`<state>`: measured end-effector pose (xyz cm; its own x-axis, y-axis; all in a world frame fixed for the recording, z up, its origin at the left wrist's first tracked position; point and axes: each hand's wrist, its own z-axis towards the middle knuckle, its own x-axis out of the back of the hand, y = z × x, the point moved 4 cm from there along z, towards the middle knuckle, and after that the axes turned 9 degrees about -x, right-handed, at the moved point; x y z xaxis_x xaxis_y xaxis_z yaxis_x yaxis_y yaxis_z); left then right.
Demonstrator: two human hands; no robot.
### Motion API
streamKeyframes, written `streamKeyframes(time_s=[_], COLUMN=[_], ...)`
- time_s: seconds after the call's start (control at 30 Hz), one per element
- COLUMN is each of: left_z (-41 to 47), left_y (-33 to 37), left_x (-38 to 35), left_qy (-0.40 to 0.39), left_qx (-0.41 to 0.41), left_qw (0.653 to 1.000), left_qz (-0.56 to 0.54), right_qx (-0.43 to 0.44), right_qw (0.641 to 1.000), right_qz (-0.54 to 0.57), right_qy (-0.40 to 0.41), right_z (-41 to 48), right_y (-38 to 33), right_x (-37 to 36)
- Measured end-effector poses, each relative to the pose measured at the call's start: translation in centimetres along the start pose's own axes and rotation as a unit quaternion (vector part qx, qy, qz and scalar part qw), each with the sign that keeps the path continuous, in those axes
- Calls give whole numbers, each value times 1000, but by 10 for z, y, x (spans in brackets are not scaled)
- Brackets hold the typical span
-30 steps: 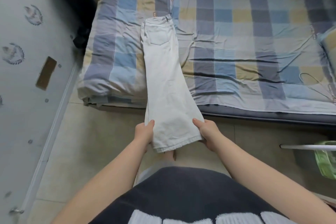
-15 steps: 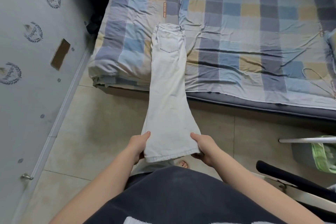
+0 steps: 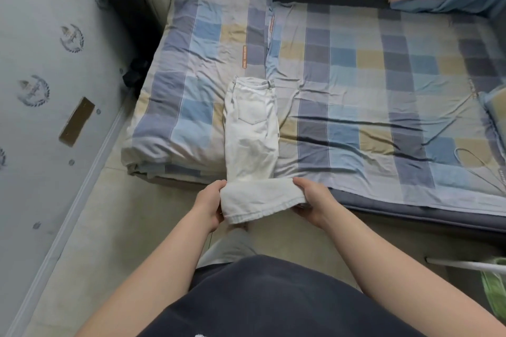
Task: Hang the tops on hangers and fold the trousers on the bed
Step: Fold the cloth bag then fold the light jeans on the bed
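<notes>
So the white trousers (image 3: pixel 250 128) are lying waist-up on the checked bed (image 3: pixel 369 76) (back pocket showing), legs folded together. Left hand (image 3: pixel 209 206) and right hand (image 3: pixel 313 202) are each closed on a side of the hem end, holding it just off the bed's edge.

bed (image 3: pixel 356 85): checked sheet; white trousers (image 3: pixel 250 128) lying near edge; wire hanger (image 3: pixel 476 164) at right

One trousers (image 3: pixel 250 131), one bed (image 3: pixel 383 76), two hands (image 3: pixel 209 206).
</notes>
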<state>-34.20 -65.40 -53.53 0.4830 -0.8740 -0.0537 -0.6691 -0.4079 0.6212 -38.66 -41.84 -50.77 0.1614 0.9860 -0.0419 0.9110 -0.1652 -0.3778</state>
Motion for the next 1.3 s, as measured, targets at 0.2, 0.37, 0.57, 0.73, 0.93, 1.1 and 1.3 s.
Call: streamKeyframes(time_s=[0.2, 0.37, 0.57, 0.73, 0.93, 1.1, 1.3], left_z=[90, 183, 308, 424, 486, 499, 461], left_y=[107, 187, 264, 298, 282, 219, 142], left_x=[-36, -67, -118, -160, -195, -181, -150], left_qy=[-6, -2, -10, -15, -56, -72, -14], left_qx=[23, 37, 14, -17, -53, -52, -146], left_qw=[1000, 999, 999, 999, 990, 977, 953], left_qz=[5, 14, 31, 50, 120, 194, 265], right_qx=[9, 8, 13, 37, 6, -30, -41], right_qw=[998, 998, 996, 997, 997, 990, 993], right_qz=[-10, 14, 32, 23, -44, -70, -114], right_qy=[55, 67, 81, 70, -66, -115, -12], right_z=[46, 101, 196, 301, 412, 447, 442], right_y=[-118, -214, -313, -376, -378, -322, -235], right_x=[-53, -103, -151, -179, -191, -163, -107])
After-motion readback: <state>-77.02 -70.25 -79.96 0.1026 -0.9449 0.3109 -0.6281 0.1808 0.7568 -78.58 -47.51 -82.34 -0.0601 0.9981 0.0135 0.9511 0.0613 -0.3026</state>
